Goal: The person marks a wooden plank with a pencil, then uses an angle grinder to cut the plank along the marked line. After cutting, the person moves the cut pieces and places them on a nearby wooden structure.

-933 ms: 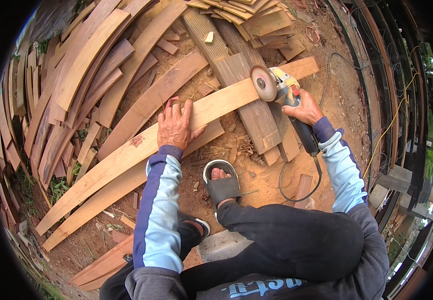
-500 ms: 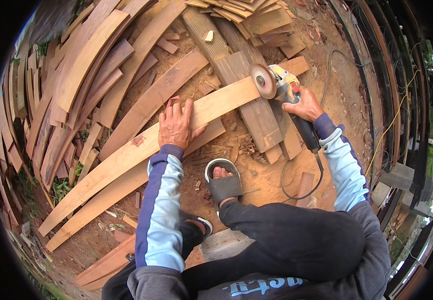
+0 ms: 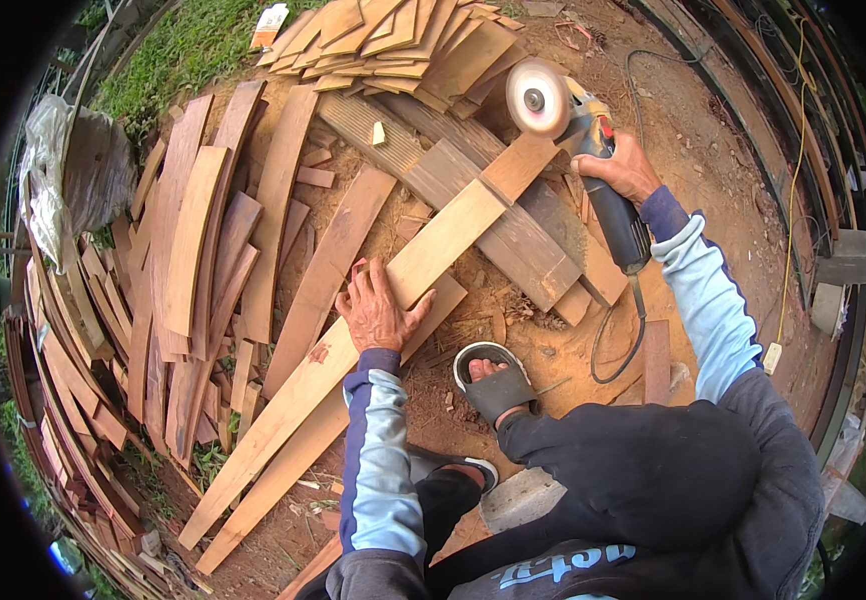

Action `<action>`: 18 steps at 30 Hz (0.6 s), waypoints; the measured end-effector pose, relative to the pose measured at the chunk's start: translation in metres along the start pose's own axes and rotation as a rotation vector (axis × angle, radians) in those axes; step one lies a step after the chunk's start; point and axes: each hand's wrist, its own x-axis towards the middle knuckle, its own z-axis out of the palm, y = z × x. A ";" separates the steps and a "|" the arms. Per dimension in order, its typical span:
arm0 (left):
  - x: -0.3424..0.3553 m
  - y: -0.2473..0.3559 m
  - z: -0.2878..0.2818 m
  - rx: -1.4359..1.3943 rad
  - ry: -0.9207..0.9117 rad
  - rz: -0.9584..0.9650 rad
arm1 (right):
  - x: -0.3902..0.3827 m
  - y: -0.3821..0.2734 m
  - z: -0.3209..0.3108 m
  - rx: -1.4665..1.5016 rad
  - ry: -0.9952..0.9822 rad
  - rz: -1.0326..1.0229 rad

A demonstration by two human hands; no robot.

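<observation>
A long pale wooden plank (image 3: pixel 328 360) slants from the lower left toward the upper middle. My left hand (image 3: pixel 378 310) presses on it, fingers over its far edge and thumb at the near one. A dark line crosses the plank near its upper end, with a browner end section (image 3: pixel 521 166) beyond. My right hand (image 3: pixel 625 172) is closed around the dark body of an angle grinder (image 3: pixel 615 225). The grinder's round disc (image 3: pixel 540 98) is just past that end, apart from the pale wood. A second pale plank (image 3: pixel 303 440) lies alongside, partly covered by the first.
Wide brown boards (image 3: pixel 493 235) lie crosswise under the plank's upper part. Boards (image 3: pixel 193 250) are heaped at left, and a stack of short pieces (image 3: pixel 393 40) sits at the top. The grinder's cord (image 3: pixel 641 345) loops near my sandalled foot (image 3: pixel 493 380).
The grinder's disc has moved off the plank, up past its end. My left hand stays on the plank. The whole view has shifted, showing more at the upper left.
</observation>
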 end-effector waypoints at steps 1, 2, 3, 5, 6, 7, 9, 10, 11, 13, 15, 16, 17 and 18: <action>0.001 0.003 0.003 0.012 0.040 -0.003 | -0.004 0.003 -0.005 0.061 0.055 0.039; 0.005 0.009 0.007 0.016 0.076 -0.004 | -0.008 0.008 -0.010 0.116 0.111 0.081; 0.013 0.019 0.002 -0.048 0.076 0.029 | -0.011 0.012 -0.015 0.189 0.121 0.076; 0.041 0.053 -0.005 -0.144 0.074 0.128 | -0.020 0.022 -0.027 0.254 0.191 0.184; 0.056 0.071 -0.008 -0.189 0.076 0.168 | -0.022 0.025 -0.031 0.288 0.218 0.230; 0.072 0.089 -0.011 -0.209 0.100 0.220 | -0.027 0.026 -0.031 0.370 0.260 0.254; 0.101 0.119 -0.015 -0.211 0.070 0.263 | -0.036 0.025 -0.033 0.507 0.313 0.302; 0.113 0.132 -0.012 -0.199 0.007 0.258 | -0.039 0.027 -0.032 0.573 0.333 0.328; 0.121 0.145 -0.009 -0.194 -0.059 0.255 | -0.043 0.031 -0.035 0.634 0.348 0.327; 0.130 0.156 0.002 -0.117 -0.125 0.234 | -0.049 0.039 -0.038 0.763 0.362 0.330; 0.133 0.156 0.005 -0.078 -0.135 0.272 | -0.052 0.050 -0.040 0.849 0.353 0.388; 0.134 0.155 0.003 -0.086 -0.095 0.311 | -0.052 0.052 -0.040 0.892 0.344 0.416; 0.133 0.152 -0.003 -0.083 -0.055 0.339 | -0.052 0.049 -0.036 0.856 0.385 0.379; 0.129 0.149 -0.010 -0.076 -0.022 0.356 | -0.052 0.050 -0.034 0.868 0.383 0.393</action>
